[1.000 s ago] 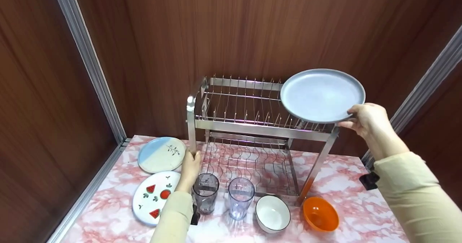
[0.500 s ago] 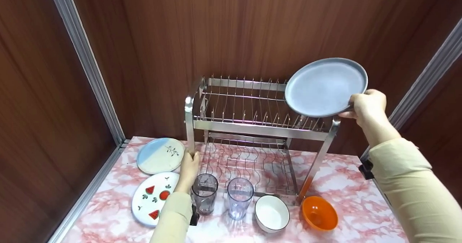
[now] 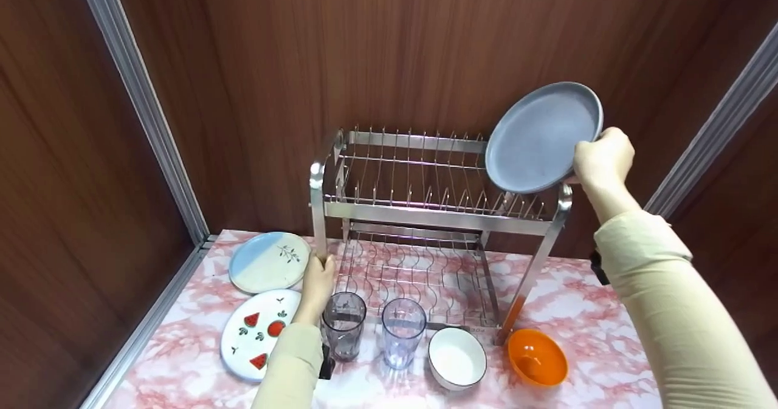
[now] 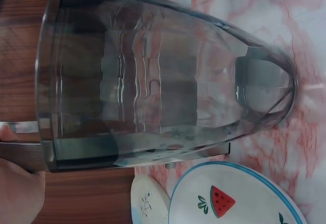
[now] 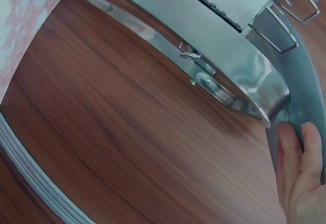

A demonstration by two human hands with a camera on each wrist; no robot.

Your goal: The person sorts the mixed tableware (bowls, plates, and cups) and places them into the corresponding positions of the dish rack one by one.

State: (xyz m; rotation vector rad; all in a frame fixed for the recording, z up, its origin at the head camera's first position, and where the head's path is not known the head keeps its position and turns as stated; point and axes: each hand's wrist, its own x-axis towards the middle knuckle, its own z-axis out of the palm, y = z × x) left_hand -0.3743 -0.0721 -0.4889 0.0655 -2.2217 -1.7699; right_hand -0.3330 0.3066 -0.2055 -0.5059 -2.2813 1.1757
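My right hand (image 3: pixel 603 157) grips the right edge of a grey-blue plate (image 3: pixel 541 138), which tilts steeply over the right end of the upper tier of a metal dish rack (image 3: pixel 437 216). In the right wrist view, the fingers (image 5: pixel 309 150) hold the grey plate (image 5: pixel 298 76) just past the rack's curved corner. My left hand (image 3: pixel 318 281) holds the rack's front left post, partway down. Close beside the left forearm stands a dark clear glass (image 3: pixel 344 330), which fills most of the left wrist view.
In front of the rack stand a second clear glass (image 3: pixel 403 333), a white bowl (image 3: pixel 457 358) and an orange bowl (image 3: pixel 538 358). To the left lie a blue-and-cream plate (image 3: pixel 267 263) and a watermelon-pattern plate (image 3: pixel 252 330). Wood panels (image 3: pixel 425 44) close off the back and sides.
The grey-blue plate has risen slightly and turned from nearly flat to steeply tilted. My right hand has moved up and a little left with it. The left hand keeps its hold on the post.
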